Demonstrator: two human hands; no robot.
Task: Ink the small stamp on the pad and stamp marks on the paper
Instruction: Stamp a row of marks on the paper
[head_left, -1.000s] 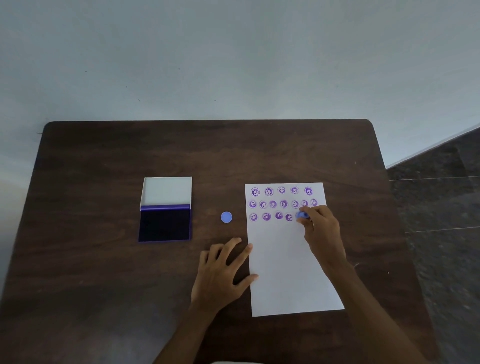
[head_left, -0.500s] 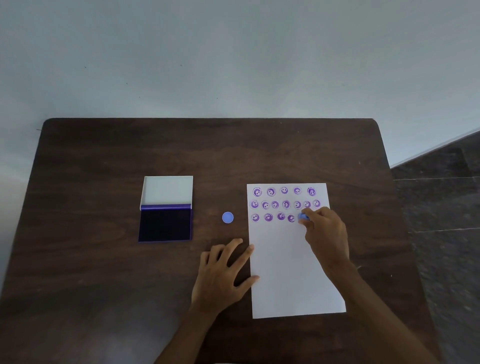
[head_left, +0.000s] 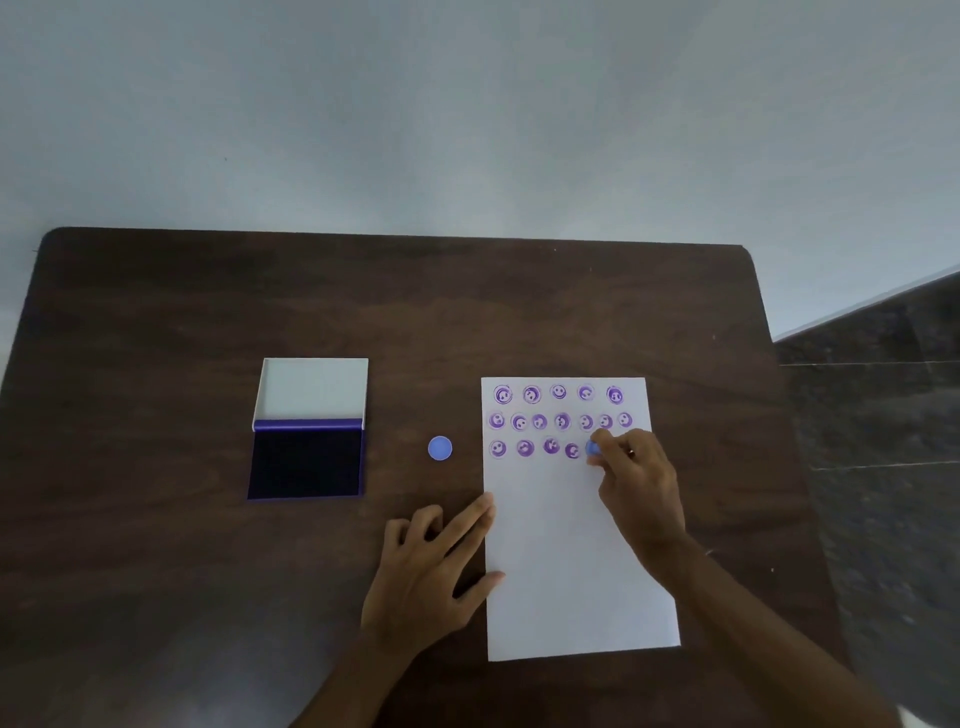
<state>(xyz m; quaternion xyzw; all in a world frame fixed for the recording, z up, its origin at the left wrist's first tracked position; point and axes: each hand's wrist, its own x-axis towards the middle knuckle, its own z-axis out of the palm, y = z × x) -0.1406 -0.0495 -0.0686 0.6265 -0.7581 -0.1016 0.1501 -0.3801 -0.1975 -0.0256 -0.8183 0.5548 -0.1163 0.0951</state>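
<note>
White paper sheet (head_left: 571, 545): lower half unmarked. Small blue round stamp (head_left: 592, 449): pinched in right hand (head_left: 636, 491) grip, third row. Left hand (head_left: 431, 566): fingers spread, pinning the sheet's left edge.

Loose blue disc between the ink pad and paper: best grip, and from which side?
The blue disc lies flat on the table with bare wood all around. Probably pinch its rim across opposite edges from straight above; the free left hand is nearest.

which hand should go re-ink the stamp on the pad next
Right, probably. The right hand already pinches the small stamp on the paper, while the left hand lies flat, steadying the paper's edge. The open ink pad sits to the left.
</note>
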